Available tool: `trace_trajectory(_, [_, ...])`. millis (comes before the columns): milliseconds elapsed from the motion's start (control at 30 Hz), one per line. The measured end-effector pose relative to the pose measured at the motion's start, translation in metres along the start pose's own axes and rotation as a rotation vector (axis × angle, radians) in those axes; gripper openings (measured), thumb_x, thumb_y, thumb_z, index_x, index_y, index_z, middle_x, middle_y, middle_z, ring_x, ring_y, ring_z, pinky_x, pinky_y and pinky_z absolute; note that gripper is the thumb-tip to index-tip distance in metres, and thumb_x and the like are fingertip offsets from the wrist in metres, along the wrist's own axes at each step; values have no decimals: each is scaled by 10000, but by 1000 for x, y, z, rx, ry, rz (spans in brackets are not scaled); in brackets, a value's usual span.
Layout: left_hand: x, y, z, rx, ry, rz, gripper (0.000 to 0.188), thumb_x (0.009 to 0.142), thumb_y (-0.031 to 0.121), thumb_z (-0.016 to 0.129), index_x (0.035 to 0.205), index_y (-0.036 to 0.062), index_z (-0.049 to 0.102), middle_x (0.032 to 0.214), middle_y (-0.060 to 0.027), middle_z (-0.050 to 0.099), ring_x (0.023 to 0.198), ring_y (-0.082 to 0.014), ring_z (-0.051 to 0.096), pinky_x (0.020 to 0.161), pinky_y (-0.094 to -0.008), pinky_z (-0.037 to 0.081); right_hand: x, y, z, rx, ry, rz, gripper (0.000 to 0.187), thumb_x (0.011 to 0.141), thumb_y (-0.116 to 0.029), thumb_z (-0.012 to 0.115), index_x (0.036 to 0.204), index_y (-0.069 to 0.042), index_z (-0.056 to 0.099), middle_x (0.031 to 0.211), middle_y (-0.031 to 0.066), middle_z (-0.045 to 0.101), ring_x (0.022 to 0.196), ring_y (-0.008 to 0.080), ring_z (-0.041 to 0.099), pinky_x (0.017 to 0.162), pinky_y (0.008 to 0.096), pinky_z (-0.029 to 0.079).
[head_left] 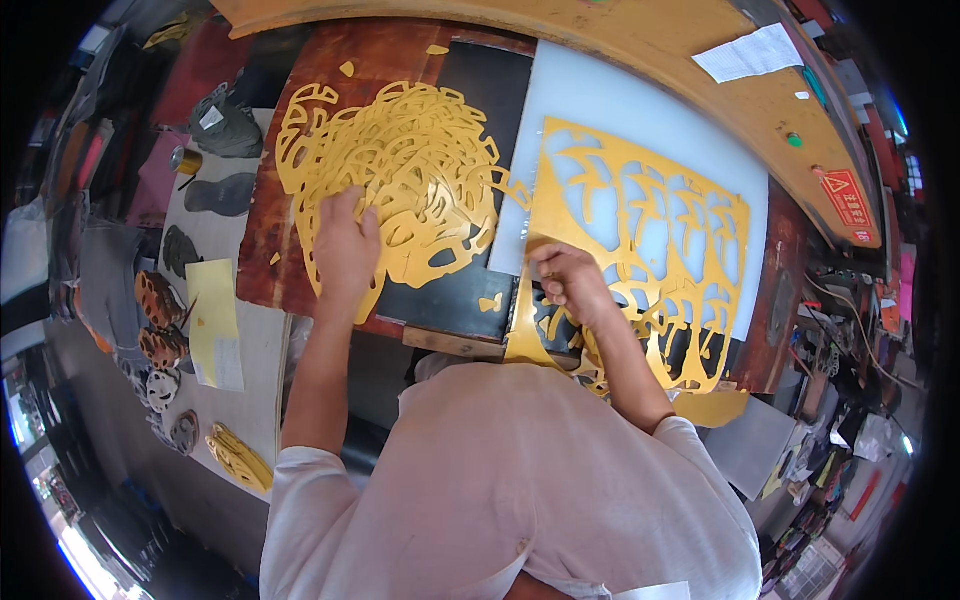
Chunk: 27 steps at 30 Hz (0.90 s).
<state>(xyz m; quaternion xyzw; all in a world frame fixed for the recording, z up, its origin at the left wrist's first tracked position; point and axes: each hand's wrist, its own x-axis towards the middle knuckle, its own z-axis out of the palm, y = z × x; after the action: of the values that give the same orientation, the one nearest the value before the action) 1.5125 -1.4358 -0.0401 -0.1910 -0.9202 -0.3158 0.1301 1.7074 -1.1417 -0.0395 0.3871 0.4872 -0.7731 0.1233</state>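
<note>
A heaped pile of yellow cut-out pieces lies on the left half of the work table. My left hand rests at its near left side, thumb apart from the fingers, with no piece plainly gripped. To the right, a yellow sheet full of cut-out holes is spread over a white cutting board and hangs past its near edge. Above the sheet's left edge is my right hand, its fingers curled together. Whether a small piece is in those fingers cannot be made out.
An orange machine beam spans the far side, carrying a white paper and a red warning label. Small yellow scraps lie on the table. On the left, a side table holds shoe-shaped parts, a can and stacked yellow pieces.
</note>
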Motion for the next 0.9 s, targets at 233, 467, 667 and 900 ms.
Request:
trace_trajectory(233, [-80, 60, 70, -214, -509, 112, 350, 986, 135, 680, 1321, 35, 659, 1150, -234, 714, 1047, -456, 698, 912, -531, 574, 52, -10, 82, -1602, 136, -587, 212, 946, -143, 655, 1079, -57, 797, 993, 186, 783, 937, 328, 796, 782, 439, 620])
trace_trajectory(467, [-95, 35, 94, -268, -437, 30, 415, 993, 139, 683, 1388, 13, 665, 1154, -258, 714, 1100, -468, 680, 965, -530, 559, 70, -13, 100, -1769, 67, -466, 176, 914, -189, 740, 1012, -74, 831, 1072, 161, 801, 1011, 329, 788, 826, 423, 631])
trace_trajectory(667, [-74, 43, 90, -284, -581, -60, 423, 1022, 135, 654, 1410, -33, 630, 1142, -229, 732, 873, -394, 739, 815, -456, 617, 53, -30, 72, -1034, -36, -444, 244, 920, -263, 720, 953, -27, 777, 927, 172, 782, 815, 302, 748, 758, 413, 596])
trace_trajectory(900, [-60, 87, 94, -1208, -496, -979, 533, 1070, 147, 625, 1553, -30, 484, 1081, -99, 679, 795, -184, 721, 674, -336, 642, 57, -60, 63, 181, -46, -2, 200, 975, -194, 700, 871, -24, 703, 798, 46, 675, 636, 126, 560, 575, 271, 479])
